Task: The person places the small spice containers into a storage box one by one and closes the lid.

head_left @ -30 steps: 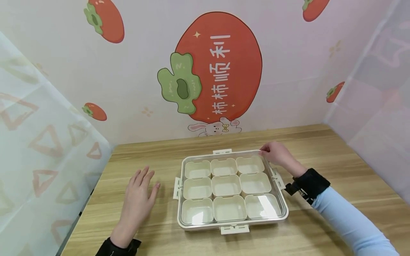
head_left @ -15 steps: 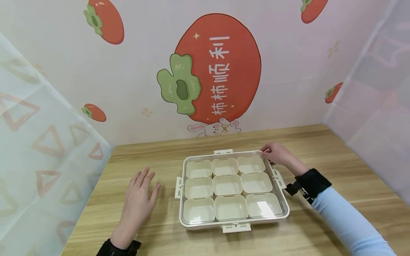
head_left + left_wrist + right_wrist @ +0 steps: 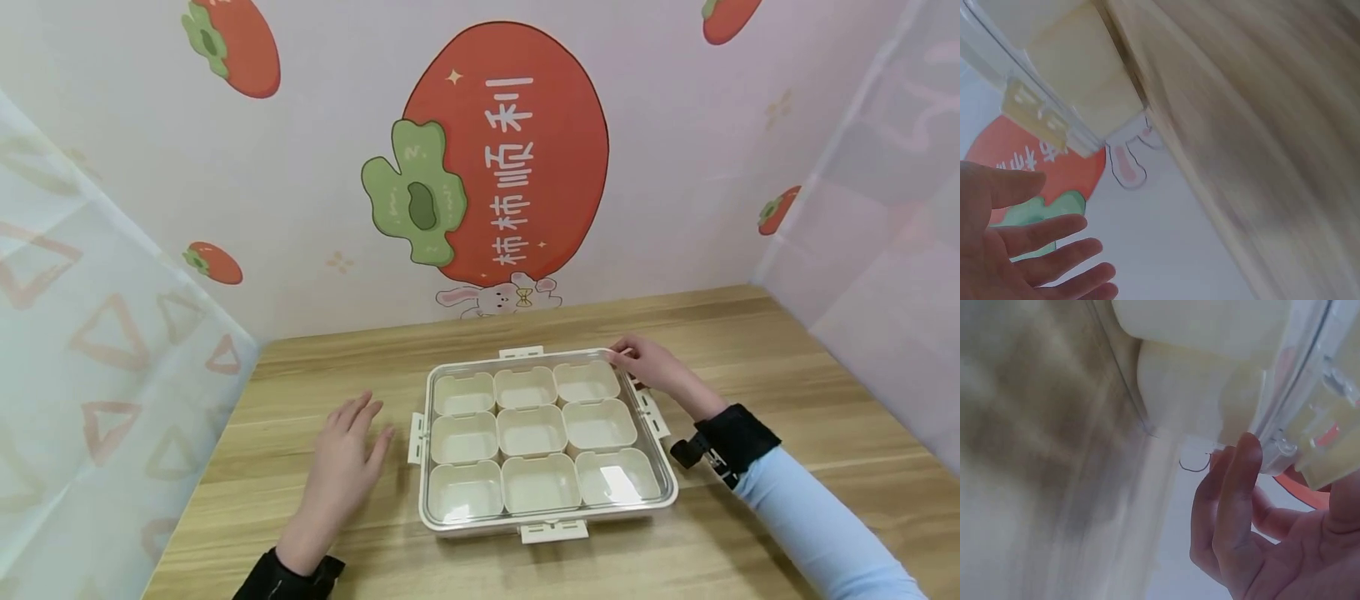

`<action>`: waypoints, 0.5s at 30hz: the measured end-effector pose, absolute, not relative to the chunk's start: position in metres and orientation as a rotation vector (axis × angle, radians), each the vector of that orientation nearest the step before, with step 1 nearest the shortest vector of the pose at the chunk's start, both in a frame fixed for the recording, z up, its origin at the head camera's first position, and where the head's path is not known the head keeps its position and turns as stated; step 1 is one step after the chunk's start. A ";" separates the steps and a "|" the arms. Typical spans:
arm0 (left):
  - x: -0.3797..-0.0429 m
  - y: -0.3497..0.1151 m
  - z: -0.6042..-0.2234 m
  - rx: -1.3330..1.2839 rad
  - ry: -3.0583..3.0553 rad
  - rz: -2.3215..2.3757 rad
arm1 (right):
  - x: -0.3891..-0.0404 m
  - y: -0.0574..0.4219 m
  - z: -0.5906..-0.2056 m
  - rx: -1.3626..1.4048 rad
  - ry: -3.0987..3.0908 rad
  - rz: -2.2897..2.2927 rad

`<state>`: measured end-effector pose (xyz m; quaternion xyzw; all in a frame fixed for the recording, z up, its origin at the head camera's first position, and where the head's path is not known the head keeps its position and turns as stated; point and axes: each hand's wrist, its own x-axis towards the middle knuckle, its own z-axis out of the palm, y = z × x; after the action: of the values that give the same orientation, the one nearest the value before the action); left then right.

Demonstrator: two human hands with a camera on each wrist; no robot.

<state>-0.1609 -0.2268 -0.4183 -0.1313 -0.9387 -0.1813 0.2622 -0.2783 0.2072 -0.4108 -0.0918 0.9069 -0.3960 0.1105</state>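
Observation:
A storage box (image 3: 442,527) with clear walls and a clear lid sits on the table, holding several cream cups (image 3: 532,429) in rows. Its white clips (image 3: 553,531) stick outward on every side. At the far right corner my right hand (image 3: 651,365) grips the rim with curled fingers. In the right wrist view, the fingertips (image 3: 1249,445) touch the edge under the lid; the thumb is mostly cut off there. To the left of the box, apart from it, my left hand (image 3: 343,454) is held with fingers extended and nothing in them.
The wooden table (image 3: 360,358) runs back to a wall sheet (image 3: 315,167) printed with persimmons. Patterned side sheets stand at the left (image 3: 112,375) and right (image 3: 892,292). Each wrist wears a black band.
My left hand has shifted a little to the right, closer to the box. My right hand stays at the far right corner, and the box has barely moved in view.

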 end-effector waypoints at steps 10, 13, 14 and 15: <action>-0.165 -0.206 -0.417 -0.311 -2.658 -0.518 | -0.270 0.204 -0.414 -0.204 2.815 -1.163; -0.166 -0.202 -0.418 -0.295 -2.659 -0.514 | -0.268 0.205 -0.416 -0.181 2.843 -1.155; -0.167 -0.201 -0.418 -0.290 -2.664 -0.519 | -0.266 0.205 -0.417 -0.172 2.846 -1.159; -0.167 -0.200 -0.418 -0.286 -2.669 -0.525 | -0.264 0.206 -0.417 -0.155 2.849 -1.158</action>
<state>-0.1675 -0.1996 -0.4182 -0.1023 -0.9557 -0.1880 0.2020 -0.2635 0.2062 -0.4167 -0.0504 0.9248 -0.3757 0.0312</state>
